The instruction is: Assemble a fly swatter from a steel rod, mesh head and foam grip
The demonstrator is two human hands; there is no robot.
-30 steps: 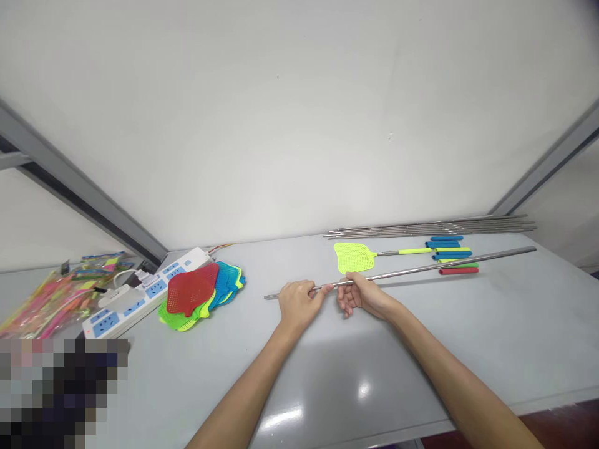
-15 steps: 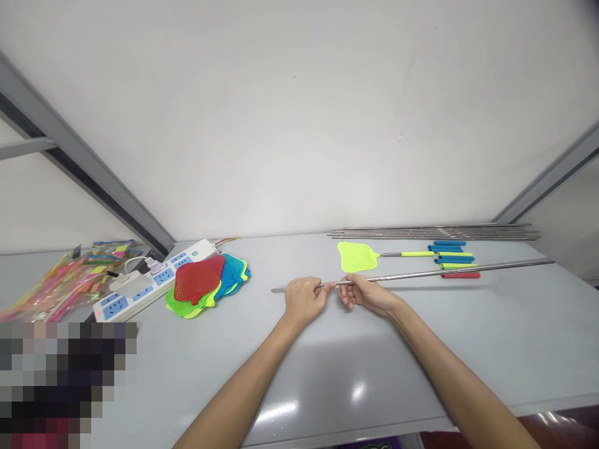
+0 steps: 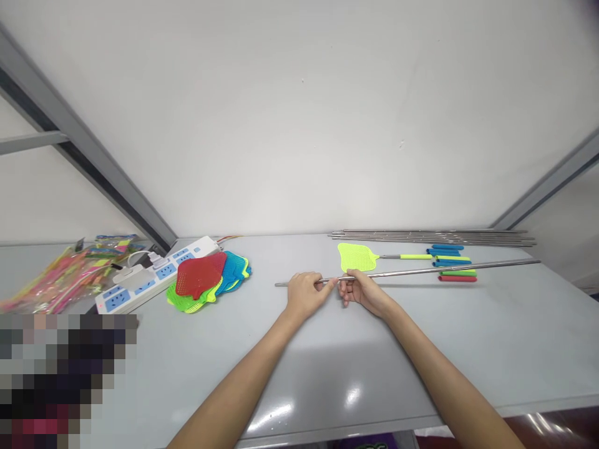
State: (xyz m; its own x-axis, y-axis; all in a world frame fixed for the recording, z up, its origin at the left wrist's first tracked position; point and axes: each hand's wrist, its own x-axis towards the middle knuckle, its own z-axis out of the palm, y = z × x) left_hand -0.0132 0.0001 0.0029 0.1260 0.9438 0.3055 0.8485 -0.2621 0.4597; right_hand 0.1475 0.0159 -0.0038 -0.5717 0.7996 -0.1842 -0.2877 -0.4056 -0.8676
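Observation:
A long, thin metal telescopic rod [image 3: 421, 272] runs sideways just above the table, its narrow end to the left. Near that end my left hand [image 3: 306, 294] is closed over it from above, thumb along the rod. My right hand [image 3: 362, 292] pinches the rod from below a little to the right, with the other fingers curled. Behind my right hand lies a yellow fly swatter [image 3: 357, 257] with a metal shaft and a yellow grip. Beyond it, under the far part of the rod, several blue, yellow, green and red grip tubes [image 3: 457, 279] lie together.
More metal rods [image 3: 430, 236] lie in a bundle along the wall. On the left, a pile of coloured swatter heads [image 3: 199, 277] touches a white power strip [image 3: 154, 274] with plugs. Farther left are packaged colourful items [image 3: 70, 277]. The grey table [image 3: 350, 374] has a front edge near me.
Both hands keep their hold on the rod, and their grip looks the same. The rod's right end tilted down slightly, then swung a little. Otherwise the camera view shifted.

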